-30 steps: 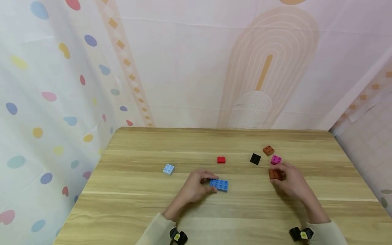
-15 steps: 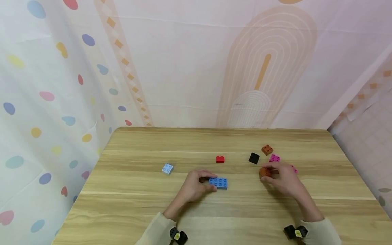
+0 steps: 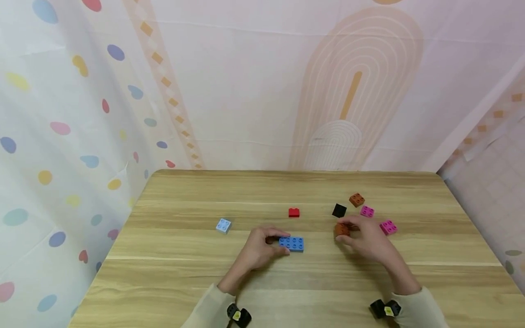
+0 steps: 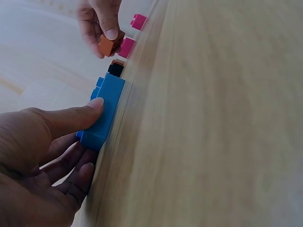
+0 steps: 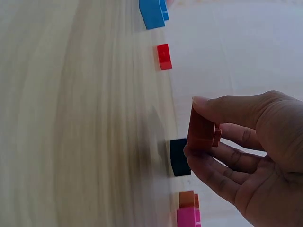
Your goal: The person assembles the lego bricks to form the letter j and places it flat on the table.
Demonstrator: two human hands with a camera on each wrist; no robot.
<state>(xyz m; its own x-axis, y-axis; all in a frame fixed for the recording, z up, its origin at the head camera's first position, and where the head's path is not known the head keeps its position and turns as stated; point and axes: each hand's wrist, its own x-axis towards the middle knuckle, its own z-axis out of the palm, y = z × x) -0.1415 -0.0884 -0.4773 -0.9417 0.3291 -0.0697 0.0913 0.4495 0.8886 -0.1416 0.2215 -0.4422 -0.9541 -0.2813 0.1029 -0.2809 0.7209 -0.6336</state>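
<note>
A pale blue brick (image 3: 223, 226) lay apart; the left hand (image 3: 258, 249) pinched the long blue brick (image 3: 292, 244) across its sides, probably for steadiness, leaving most studs uncovered; beyond sat a red brick (image 3: 294, 212); the right hand (image 3: 367, 239) gripped a brown brick (image 3: 342, 229), seemingly raised, opposite faces giving purchase; a pink brick (image 3: 388, 227) lay just beyond that hand

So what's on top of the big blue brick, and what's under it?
The blue eight-stud brick has round studs on top, nothing stacked there. Below is the wooden tabletop, but the brick covers the spot right beneath.
</note>
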